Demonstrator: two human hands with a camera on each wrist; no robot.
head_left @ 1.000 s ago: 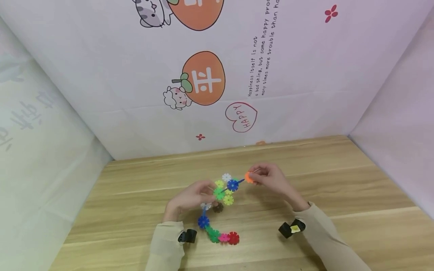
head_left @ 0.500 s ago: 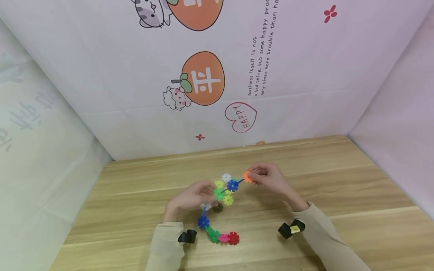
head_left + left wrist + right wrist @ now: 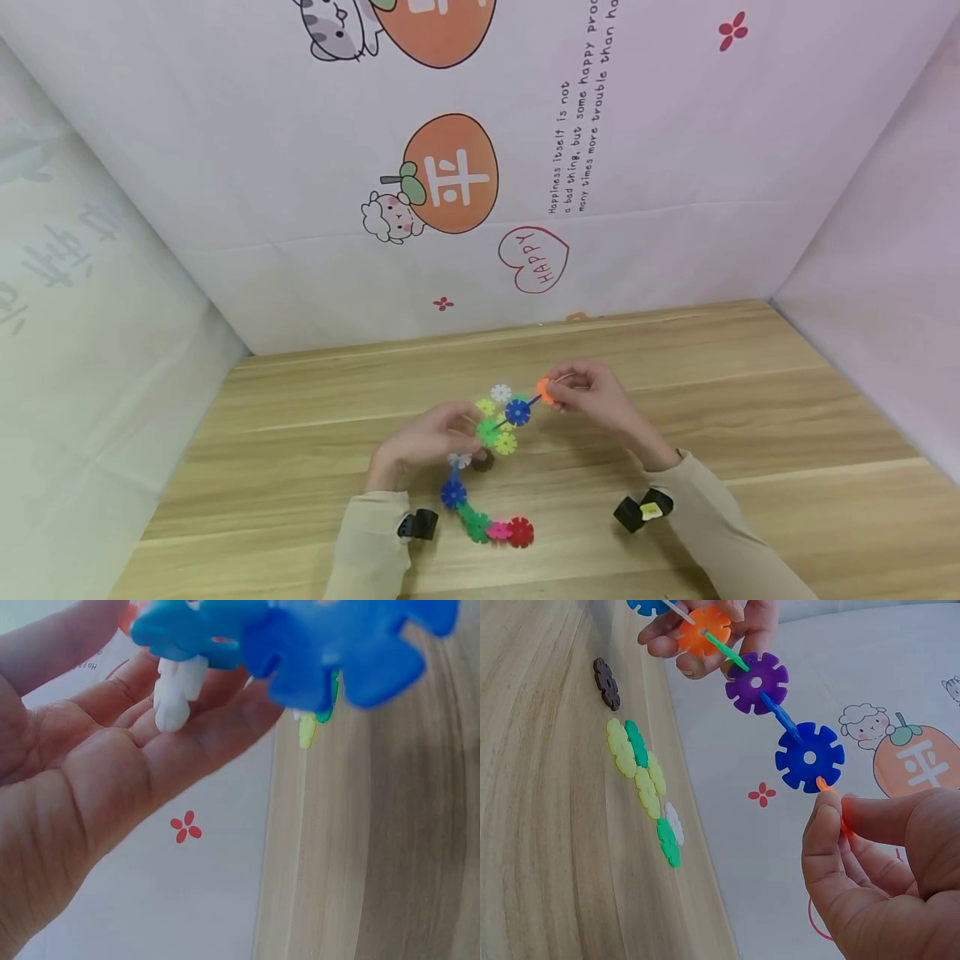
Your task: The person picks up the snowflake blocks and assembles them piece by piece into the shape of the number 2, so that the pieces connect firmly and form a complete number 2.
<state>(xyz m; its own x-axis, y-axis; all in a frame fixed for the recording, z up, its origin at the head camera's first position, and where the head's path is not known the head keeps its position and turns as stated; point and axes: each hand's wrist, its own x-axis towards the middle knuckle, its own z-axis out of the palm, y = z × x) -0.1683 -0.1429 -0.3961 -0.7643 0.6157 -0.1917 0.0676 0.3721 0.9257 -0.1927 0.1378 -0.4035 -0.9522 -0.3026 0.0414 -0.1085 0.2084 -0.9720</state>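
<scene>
A chain of slotted plastic snowflake discs is held in the air between both hands. My right hand (image 3: 596, 398) pinches the orange end disc (image 3: 545, 390) between thumb and fingertips. That disc meets the rim of a dark blue disc (image 3: 793, 754); beyond are a blue edge-on disc, a purple disc (image 3: 739, 691) and a green one (image 3: 487, 432). My left hand (image 3: 423, 437) holds the chain around another orange disc (image 3: 697, 641). Below it hang a white disc (image 3: 172, 697), a blue disc (image 3: 330, 660), then green, pink and red discs (image 3: 521, 532).
Loose discs lie on the wooden table (image 3: 300, 417) behind the chain: yellow (image 3: 647, 793), green (image 3: 668, 844), white (image 3: 501, 392) and brown (image 3: 607, 684). White printed sheets (image 3: 675, 167) stand at the back and both sides.
My right hand has shifted slightly left with the orange disc. My left hand and the hanging part of the chain have moved a little to the right.
</scene>
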